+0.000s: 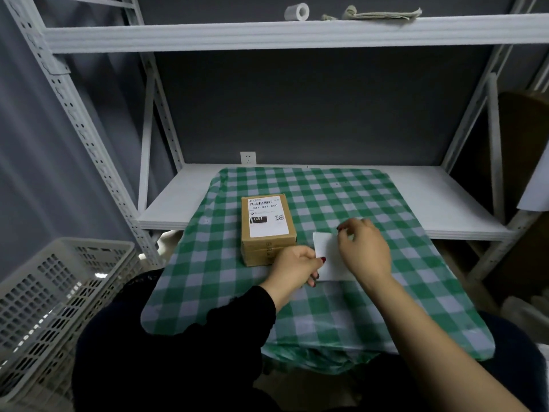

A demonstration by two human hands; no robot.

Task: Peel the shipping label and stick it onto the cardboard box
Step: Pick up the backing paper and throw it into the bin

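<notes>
Cardboard, plain brown, was what the box (pixel 268 230) was made of, and it lay just beyond our left hand (pixel 295 270) on the green-and-white checked cloth (pixel 386 307), with a printed shipping label (pixel 269 217) already flat on its top face. Between our two hands we held a blank white sheet (pixel 328 258): the left hand pinched its near left edge between thumb and fingers, while the right hand (pixel 364 248) lay over its right side, fingertips (pixel 341 229) curled down at the far corner. Whether that sheet was a label or only its backing, we could not tell, since no print showed on it. Our right fingers were closed narrowly on the paper rather than spread. To the left of the grip the box nearly touched our left knuckles; its side seemed to show stacked layers. Farther beyond the grip ran a white metal shelf (pixel 445 197), and on the rack's upper board sat a white roll (pixel 297 11) and a folded cloth (pixel 383 14). Well off to the left of our hands stood a pale perforated plastic basket (pixel 59 281). A dark sleeve (pixel 237 322) covered our left forearm.
</notes>
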